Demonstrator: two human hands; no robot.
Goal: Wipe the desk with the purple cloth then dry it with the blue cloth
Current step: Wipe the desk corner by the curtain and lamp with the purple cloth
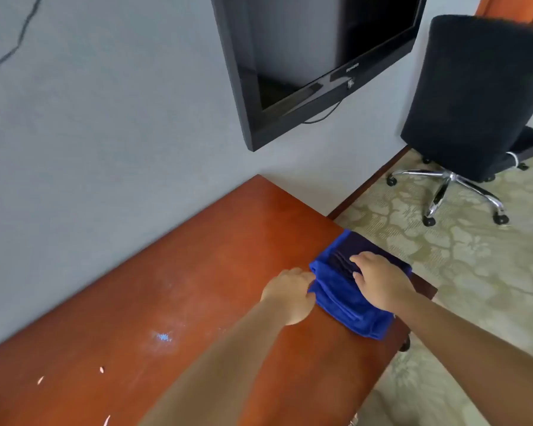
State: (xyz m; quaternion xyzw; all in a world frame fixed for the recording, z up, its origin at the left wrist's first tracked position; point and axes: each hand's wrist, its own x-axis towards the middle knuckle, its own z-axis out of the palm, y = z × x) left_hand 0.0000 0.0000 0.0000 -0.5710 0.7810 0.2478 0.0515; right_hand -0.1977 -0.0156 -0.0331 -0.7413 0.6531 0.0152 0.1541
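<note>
At the far right corner of the wooden bench (173, 272), a folded blue cloth (348, 305) lies with a darker purple cloth (351, 250) on top of it. The right hand (379, 279) rests on the purple cloth, fingers curled over its folds. The left hand (290, 293) pinches the blue cloth's near-left edge. Pale smears and specks mark the bench nearer the camera. A black office chair (474, 96) stands on patterned carpet (474, 287), and a dark monitor (314, 56) hangs on the grey wall.
</note>
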